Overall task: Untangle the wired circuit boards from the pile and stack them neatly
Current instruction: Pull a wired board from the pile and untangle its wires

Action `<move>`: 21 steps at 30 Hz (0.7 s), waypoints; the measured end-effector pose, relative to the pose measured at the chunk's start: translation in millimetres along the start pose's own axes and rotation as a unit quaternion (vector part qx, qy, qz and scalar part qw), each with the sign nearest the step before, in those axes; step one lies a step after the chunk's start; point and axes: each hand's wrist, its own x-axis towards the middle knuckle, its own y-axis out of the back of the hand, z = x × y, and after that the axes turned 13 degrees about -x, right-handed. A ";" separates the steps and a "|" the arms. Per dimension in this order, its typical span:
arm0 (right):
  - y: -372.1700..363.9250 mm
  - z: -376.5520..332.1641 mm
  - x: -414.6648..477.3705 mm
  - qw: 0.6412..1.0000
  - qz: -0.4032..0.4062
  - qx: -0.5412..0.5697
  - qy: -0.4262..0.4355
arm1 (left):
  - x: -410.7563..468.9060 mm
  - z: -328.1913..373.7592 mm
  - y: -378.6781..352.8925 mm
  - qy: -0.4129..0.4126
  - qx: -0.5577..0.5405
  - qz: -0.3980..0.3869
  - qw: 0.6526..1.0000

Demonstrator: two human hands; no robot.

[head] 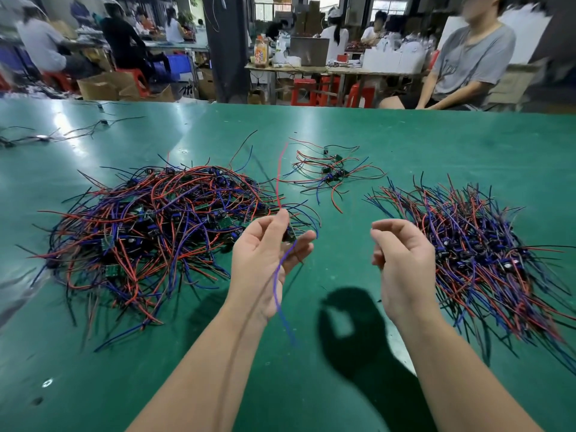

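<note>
The left hand (268, 254) pinched a wired circuit board (289, 235) above the tabletop (93, 385), beside the tangled pile (149, 229). The right hand (402, 260) hung curled, holding nothing visible.

Right pile (480, 251) past frame edge.

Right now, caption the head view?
Left hand pinches a small wired green circuit board beside the tangled red-and-blue wire pile.

Head-worn view, downward over the table (405, 145)
</note>
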 end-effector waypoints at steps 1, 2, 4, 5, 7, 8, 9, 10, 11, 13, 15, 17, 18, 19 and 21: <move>0.0 -1.2 1.0 0.998 -0.028 0.044 -0.038 | -1.0 2.7 -0.9 0.024 -0.020 -0.002 1.000; 0.3 -2.5 1.6 0.992 -0.065 0.087 -0.069 | -1.8 5.0 -2.0 0.046 -0.023 -0.003 0.999; -1.8 -4.5 0.0 0.973 -0.163 0.126 -0.107 | -4.3 7.0 -3.6 0.082 0.005 -0.018 0.996; -3.4 -4.9 -2.8 0.961 -0.217 0.129 -0.111 | -6.1 6.1 -4.0 0.100 0.028 -0.034 0.994; -7.6 -3.8 -9.4 0.938 -0.299 0.142 -0.105 | -10.0 1.7 -3.9 0.132 0.089 -0.068 0.985; -9.1 -2.6 -11.3 0.930 -0.321 0.147 -0.104 | -12.1 -1.4 -3.7 0.141 0.119 -0.082 0.979; -10.2 -1.9 -12.1 0.928 -0.327 0.147 -0.105 | -13.5 -4.9 -3.0 0.147 0.140 -0.088 0.975; -10.6 -2.2 -12.6 0.928 -0.328 0.139 -0.107 | -14.1 -7.5 -2.2 0.150 0.151 -0.086 0.973; -10.4 -1.9 -12.2 0.930 -0.325 0.130 -0.109 | -13.9 -9.4 -1.6 0.151 0.156 -0.079 0.973; -9.4 -2.5 -10.0 0.938 -0.304 0.117 -0.121 | -11.8 -10.4 -1.0 0.151 0.154 -0.065 0.974; -7.8 -0.7 -6.2 0.947 -0.271 0.108 -0.137 | -9.7 -10.0 -0.3 0.160 0.149 -0.058 0.974; -6.4 0.4 -4.2 0.957 -0.243 0.075 -0.138 | -8.6 -10.1 1.7 0.175 0.159 -0.058 0.970; -5.4 0.9 -3.3 0.961 -0.235 0.061 -0.135 | -8.3 -10.7 2.6 0.180 0.165 -0.057 0.968; -4.2 1.4 -1.8 0.963 -0.230 0.052 -0.132 | -7.9 -11.3 3.5 0.183 0.170 -0.054 0.967; -1.2 0.7 2.5 0.967 -0.211 0.047 -0.132 | -6.7 -12.9 4.5 0.180 0.177 -0.048 0.966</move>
